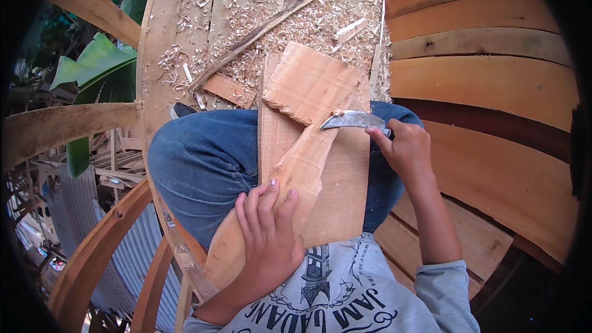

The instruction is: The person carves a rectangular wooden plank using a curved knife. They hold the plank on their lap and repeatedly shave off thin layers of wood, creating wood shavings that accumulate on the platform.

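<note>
At far left, beyond the curved rail: one broad green leaf (95, 68), upper; grey corrugated sheets (132, 271), lower; several wooden slats (102, 250) running outward from the rail. Next, one bent leg in blue jeans (197, 154). Above it, one long rough stick (256, 38), lying slantwise on a plank floor strewn with wood shavings (246, 0).

Centre-left: left hand (265, 225), palm down, fingers slightly parted and bent, laid over the lower part of the workpiece. Centre: one pale wooden workpiece (305, 163), slanting across the lap, with a broad squared upper end, narrow waist and wider lower end; it rests on one flat board (345, 191).

Centre-right: one knife (354, 119), curved metal blade pointing left, its tip touching the waist's right edge. Right hand (407, 148), closed around the knife's handle. Far right: wide orange-brown planks (487, 80), stacked as a side wall.
</note>
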`<state>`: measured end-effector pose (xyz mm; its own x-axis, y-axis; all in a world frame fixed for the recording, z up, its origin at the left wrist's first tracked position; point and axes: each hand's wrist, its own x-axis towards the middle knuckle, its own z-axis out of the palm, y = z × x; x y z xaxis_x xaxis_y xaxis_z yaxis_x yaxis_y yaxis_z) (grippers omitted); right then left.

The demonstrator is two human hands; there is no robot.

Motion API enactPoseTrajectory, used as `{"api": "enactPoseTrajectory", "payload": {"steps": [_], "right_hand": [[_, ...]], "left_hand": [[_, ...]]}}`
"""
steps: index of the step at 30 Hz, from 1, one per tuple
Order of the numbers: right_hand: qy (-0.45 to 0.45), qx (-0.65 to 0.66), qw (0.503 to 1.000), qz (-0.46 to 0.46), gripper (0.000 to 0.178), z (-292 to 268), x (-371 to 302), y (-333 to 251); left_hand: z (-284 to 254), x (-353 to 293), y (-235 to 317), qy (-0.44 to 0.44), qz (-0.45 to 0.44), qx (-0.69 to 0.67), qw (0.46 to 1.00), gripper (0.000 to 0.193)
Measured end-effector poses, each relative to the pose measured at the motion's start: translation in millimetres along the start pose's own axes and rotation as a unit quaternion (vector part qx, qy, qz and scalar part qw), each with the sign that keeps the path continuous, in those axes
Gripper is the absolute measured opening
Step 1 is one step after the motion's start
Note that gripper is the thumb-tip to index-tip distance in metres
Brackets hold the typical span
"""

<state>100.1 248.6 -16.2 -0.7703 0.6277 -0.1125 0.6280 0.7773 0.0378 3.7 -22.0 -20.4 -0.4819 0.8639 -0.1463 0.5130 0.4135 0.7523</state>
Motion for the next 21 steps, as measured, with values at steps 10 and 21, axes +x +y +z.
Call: {"api": "enactPoseTrajectory", "payload": {"steps": [10,21], "right_hand": [[-0.024,0.068,0.996,0.052,0.055,-10,-30,-28],[-0.014,0.086,0.99,0.108,0.051,-17,13,3]], "left_hand": [[-2,-4,2,0.016,0.002,-0.007,1.0,0.07],[-2,-3,0,0.01,0.011,-0.006,1.0,0.07]]}}
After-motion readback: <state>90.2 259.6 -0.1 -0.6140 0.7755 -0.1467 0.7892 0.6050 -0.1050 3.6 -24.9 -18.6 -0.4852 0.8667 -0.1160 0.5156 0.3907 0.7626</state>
